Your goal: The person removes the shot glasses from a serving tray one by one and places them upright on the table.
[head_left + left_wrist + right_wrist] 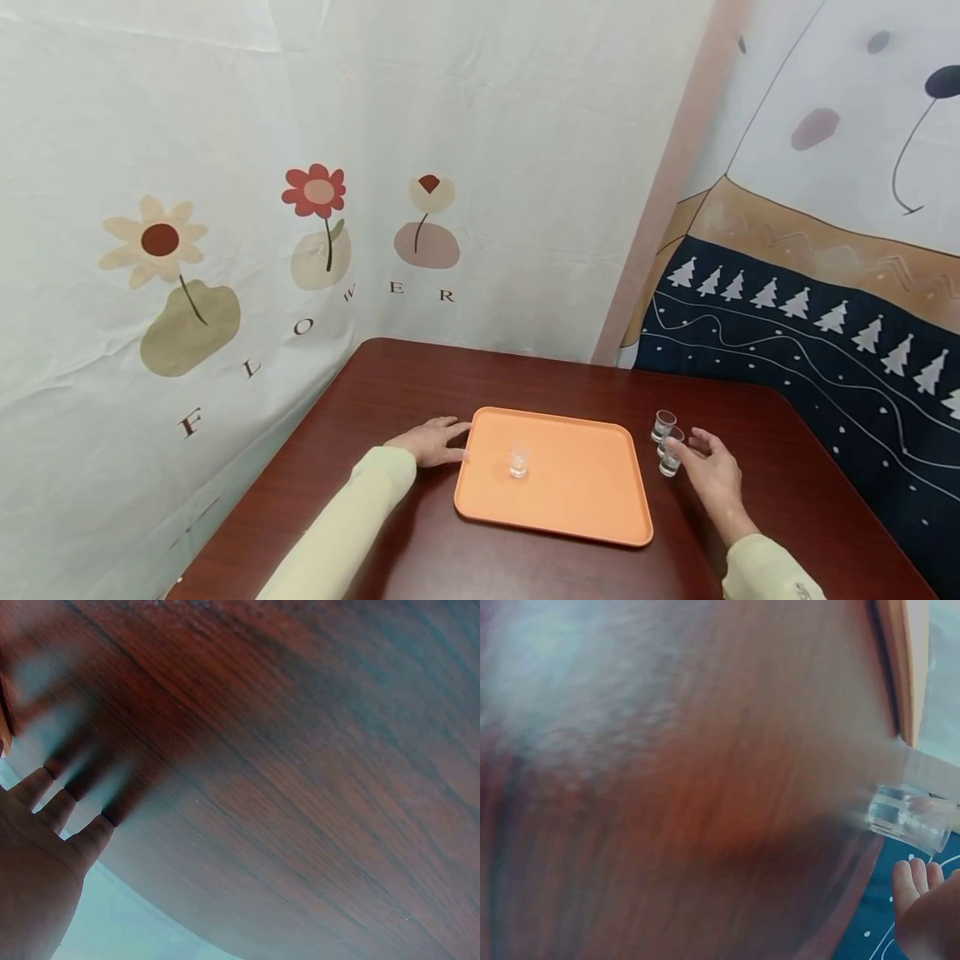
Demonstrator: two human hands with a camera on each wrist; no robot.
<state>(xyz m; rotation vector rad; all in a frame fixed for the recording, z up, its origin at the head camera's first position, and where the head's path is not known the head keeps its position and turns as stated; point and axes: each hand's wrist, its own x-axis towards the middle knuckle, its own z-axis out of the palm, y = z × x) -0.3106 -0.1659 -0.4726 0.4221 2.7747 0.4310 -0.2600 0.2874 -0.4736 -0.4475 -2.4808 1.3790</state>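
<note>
In the head view, my left hand rests by the left edge of an orange tray, its fingers stretched out to the rim. A small clear shot glass stands on the left part of that tray. Right of the tray, more clear shot glasses stand close together on the table. My right hand is beside the nearest shot glass, thumb overlapping it and fingers spread apart from it. In the right wrist view, the glass lies between the thumb and the separated fingers.
The dark red wooden table has rounded corners. Behind it hangs a white cloth printed with flowers. A dark blue cloth with white trees hangs along the right side.
</note>
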